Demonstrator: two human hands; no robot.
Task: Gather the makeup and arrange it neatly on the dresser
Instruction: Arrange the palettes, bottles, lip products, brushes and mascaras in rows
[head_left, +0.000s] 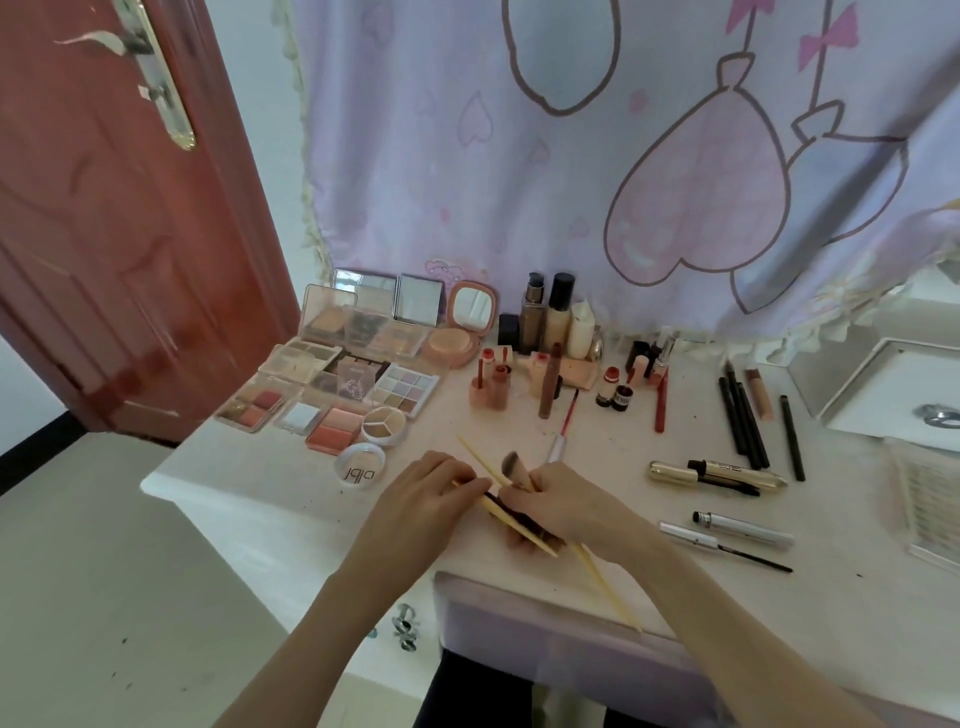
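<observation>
— Nearest the front edge of the dresser (291, 499)?
— Gripping a bundle of makeup brushes (519, 512) with the right hand (563, 506), fingers curled round the pale wooden handles; pinching the ends of the same bundle with the left hand (426, 499), fingers bent onto the sticks. Holding the bundle just above the tabletop, one grey brush head poking up between the two hands.
— And off to the right?
— Lying flat: two silver mascara tubes (743, 530) near the front, a gold tube (717, 475) just beyond them, then a row of black eyeliner pencils (743, 423) running away from the edge.
— Left of the hands?
— Sitting just beside the left hand: a round white compact (361, 465). Spreading behind it: a cluster of open eyeshadow and blush palettes (337, 384), touching edge to edge, mirrors tilting up at the back.
— Middle ground?
— Standing and lying mixed: small lipsticks and lip tints (493, 382), a red lip pencil (661, 400), two little dark bottles (614, 395).
— Farthest back?
— Standing upright against the curtain (571, 156): foundation bottles (550, 317). Hanging down to the tabletop: that lilac cloth with heart balloons. Showing at far left: a red-brown door (104, 234).
</observation>
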